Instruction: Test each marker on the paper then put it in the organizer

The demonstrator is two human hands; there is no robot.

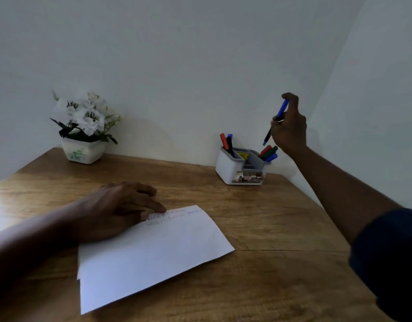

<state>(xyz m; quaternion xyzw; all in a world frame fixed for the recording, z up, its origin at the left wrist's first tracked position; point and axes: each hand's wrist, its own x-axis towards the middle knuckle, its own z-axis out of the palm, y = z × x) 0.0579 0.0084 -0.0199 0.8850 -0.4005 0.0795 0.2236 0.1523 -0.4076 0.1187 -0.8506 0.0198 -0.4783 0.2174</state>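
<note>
Pale grey-white walls meet in a corner at the upper right of the frame, behind a brown wooden table with a glossy grain that fills the lower half.

A white rectangular sheet of paper lies at an angle in the lower middle. Faint lines of coloured scribble run along its upper edge.

The left hand comes in from the lower left and rests palm down on the paper's upper left corner. Its fingers are nearly straight and loosely spread, with the tips beside the scribbles.

The right hand is raised in the right middle of the frame, above and just right of the organizer. Its fingers are curled round a blue-capped marker with a dark barrel, which slants down to the left. The marker's lower tip hangs above the organizer's right side, clear of it. A dark blue sleeve covers the upper arm at the lower right.

The white plastic desk organizer with grey compartments stands on the table near the back wall, right of centre. A red, a blue and a black marker stand upright in its left compartment. A red, a green and a blue marker lean out to the right from its right compartment. A printed label is stuck on the front.

At the upper left of the table stands a white ceramic pot of white artificial flowers with dark green leaves.
</note>
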